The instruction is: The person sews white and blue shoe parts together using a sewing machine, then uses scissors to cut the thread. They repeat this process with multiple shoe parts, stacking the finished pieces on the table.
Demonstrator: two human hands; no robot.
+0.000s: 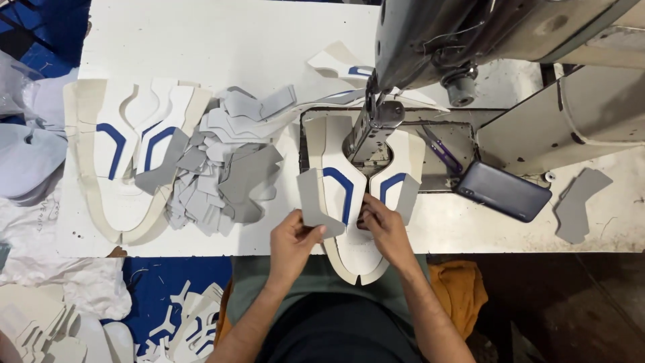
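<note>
A white shoe upper (339,154) with blue stripes lies flat under the presser foot (371,128) of a sewing machine (470,33). My left hand (292,238) pinches a grey cut panel (314,202) and holds it against the upper's left side. My right hand (384,225) presses its fingertips on the upper's middle, just left of a second grey panel (407,198) lying on the right side.
A heap of grey cut panels (225,168) and a stack of white uppers (127,154) lie to the left. A dark phone (504,191), purple snips (440,151) and a lone grey panel (578,205) sit to the right. More uppers (188,326) lie below the table.
</note>
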